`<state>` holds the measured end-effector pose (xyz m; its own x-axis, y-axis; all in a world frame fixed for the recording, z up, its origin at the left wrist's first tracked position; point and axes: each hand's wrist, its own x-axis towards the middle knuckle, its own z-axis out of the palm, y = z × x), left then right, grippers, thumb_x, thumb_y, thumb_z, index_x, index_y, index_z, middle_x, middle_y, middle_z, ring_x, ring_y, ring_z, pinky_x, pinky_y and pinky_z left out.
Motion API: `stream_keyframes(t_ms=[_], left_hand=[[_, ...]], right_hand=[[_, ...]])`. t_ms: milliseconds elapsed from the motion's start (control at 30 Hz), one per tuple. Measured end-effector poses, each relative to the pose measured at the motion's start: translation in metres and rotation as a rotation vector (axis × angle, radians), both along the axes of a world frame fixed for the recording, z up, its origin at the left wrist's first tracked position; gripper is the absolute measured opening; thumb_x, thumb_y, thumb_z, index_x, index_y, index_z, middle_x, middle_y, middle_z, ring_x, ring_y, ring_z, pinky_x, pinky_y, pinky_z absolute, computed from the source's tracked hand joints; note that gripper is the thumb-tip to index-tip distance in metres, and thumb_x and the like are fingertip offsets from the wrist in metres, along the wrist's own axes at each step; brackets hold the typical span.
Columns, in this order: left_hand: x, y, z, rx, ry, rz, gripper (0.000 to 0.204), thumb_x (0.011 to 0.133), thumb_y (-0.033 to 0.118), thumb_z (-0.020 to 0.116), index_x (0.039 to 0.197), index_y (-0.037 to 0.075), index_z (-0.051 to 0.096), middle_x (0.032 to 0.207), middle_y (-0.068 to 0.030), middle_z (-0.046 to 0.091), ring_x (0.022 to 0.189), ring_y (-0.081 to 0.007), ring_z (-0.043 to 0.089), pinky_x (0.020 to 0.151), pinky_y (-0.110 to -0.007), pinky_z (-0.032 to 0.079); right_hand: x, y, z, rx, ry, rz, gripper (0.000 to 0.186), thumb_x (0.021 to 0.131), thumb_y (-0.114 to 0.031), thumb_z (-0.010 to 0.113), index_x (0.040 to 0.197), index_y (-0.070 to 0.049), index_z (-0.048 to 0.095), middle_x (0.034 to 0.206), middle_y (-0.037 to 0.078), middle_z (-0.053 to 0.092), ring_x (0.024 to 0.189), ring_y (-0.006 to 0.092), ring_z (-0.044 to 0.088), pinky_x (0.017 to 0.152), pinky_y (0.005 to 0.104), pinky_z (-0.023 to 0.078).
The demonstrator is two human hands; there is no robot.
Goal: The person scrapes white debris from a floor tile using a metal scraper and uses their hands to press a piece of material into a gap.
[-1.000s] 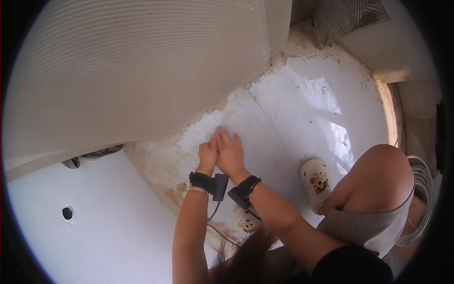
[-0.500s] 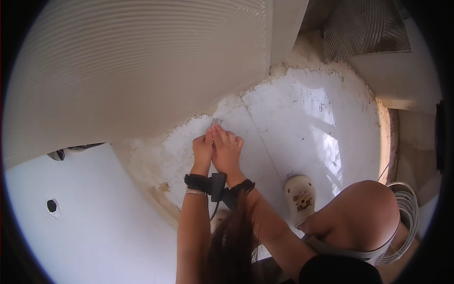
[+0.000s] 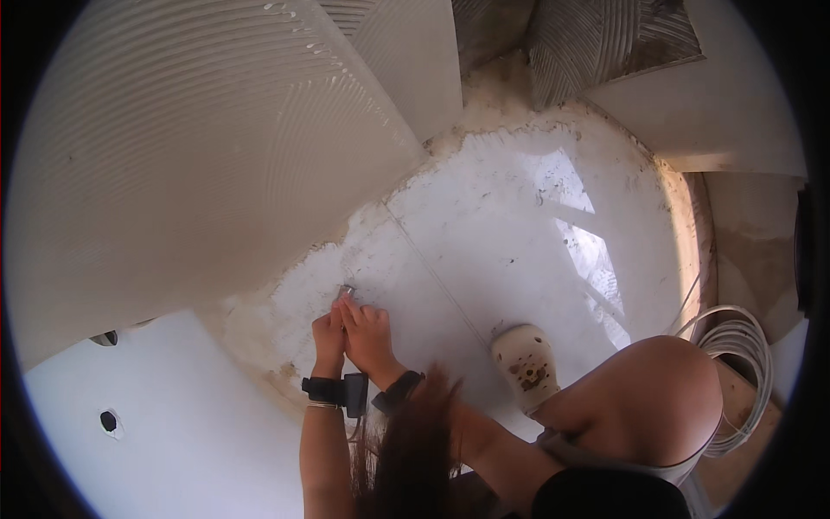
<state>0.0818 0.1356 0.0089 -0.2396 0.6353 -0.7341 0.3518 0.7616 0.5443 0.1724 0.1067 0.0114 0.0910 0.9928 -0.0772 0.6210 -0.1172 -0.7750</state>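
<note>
My left hand (image 3: 328, 343) and my right hand (image 3: 369, 340) are pressed close together with fingers bent, gripping a small flat metal piece (image 3: 347, 291), perhaps a blade, against the scuffed white floor (image 3: 450, 259). Most of the piece is hidden by my fingers. They work low near the rough, stained floor edge (image 3: 285, 285), where a big beige panel (image 3: 199, 173) with combed ridges meets it. Dark bands sit on both wrists, and hair hangs over my right forearm.
A white board (image 3: 173, 406) with a round hole is at lower left. My shoe (image 3: 527, 368) and bent knee (image 3: 661, 389) are right of my arms, beside a coil of pale cable (image 3: 735, 316). Dark ridged slabs (image 3: 605, 48) lean at top right.
Both hands and the metal piece have moved left, and lately downward in the picture. The view has shifted, showing more panels at the top. More hair hangs over my right arm.
</note>
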Motion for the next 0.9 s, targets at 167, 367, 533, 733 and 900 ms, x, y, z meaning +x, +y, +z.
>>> stream_keyframes(t_ms=[167,367,533,733,900], left_hand=[[0.029,0.032,-0.025,0.019,0.011,-0.076,0.042,0.086,0.034,0.045,0.073,-0.004,0.059,0.062,-0.0026,0.053,0.053,-0.0081,0.046,0.045,-0.021,0.037],[0.043,0.046,-0.028,0.076,-0.124,0.080,0.042,0.086,0.034,0.046,0.082,-0.006,0.058,0.066,-0.0042,0.055,0.055,-0.0087,0.049,0.050,-0.023,0.042],[0.020,-0.012,-0.014,-0.004,-0.101,0.048,0.042,0.086,0.034,0.045,0.073,-0.003,0.057,0.055,-0.0012,0.050,0.041,-0.0067,0.042,0.035,-0.021,0.031],[-0.001,-0.030,0.004,-0.136,-0.035,0.061,0.043,0.084,0.038,0.047,0.060,0.003,0.054,0.046,0.0005,0.043,0.031,-0.0070,0.032,0.029,-0.021,0.023],[-0.003,-0.023,-0.001,-0.006,-0.091,0.107,0.046,0.083,0.038,0.045,0.067,-0.003,0.058,0.055,-0.0068,0.055,0.044,-0.0114,0.047,0.037,-0.024,0.033]], right_hand=[[0.029,0.028,-0.015,0.051,-0.074,-0.052,0.041,0.068,-0.011,0.053,0.108,-0.004,0.051,0.113,0.004,0.049,0.083,0.0180,0.046,0.070,0.0352,0.031],[0.039,0.043,-0.014,0.084,-0.080,-0.045,0.041,0.067,-0.011,0.054,0.108,-0.005,0.051,0.112,0.003,0.049,0.086,0.0184,0.046,0.072,0.0356,0.031],[0.024,-0.013,-0.011,0.026,-0.025,0.017,0.043,0.067,-0.013,0.056,0.109,-0.004,0.050,0.111,0.004,0.049,0.086,0.0195,0.046,0.073,0.0354,0.032],[0.003,-0.031,-0.004,0.033,0.004,0.067,0.039,0.064,-0.015,0.058,0.101,-0.003,0.052,0.103,0.004,0.050,0.084,0.0191,0.046,0.072,0.0354,0.032],[0.012,-0.007,-0.010,0.129,-0.050,0.203,0.037,0.060,-0.017,0.061,0.093,-0.003,0.053,0.099,0.005,0.051,0.087,0.0205,0.046,0.074,0.0348,0.032]])
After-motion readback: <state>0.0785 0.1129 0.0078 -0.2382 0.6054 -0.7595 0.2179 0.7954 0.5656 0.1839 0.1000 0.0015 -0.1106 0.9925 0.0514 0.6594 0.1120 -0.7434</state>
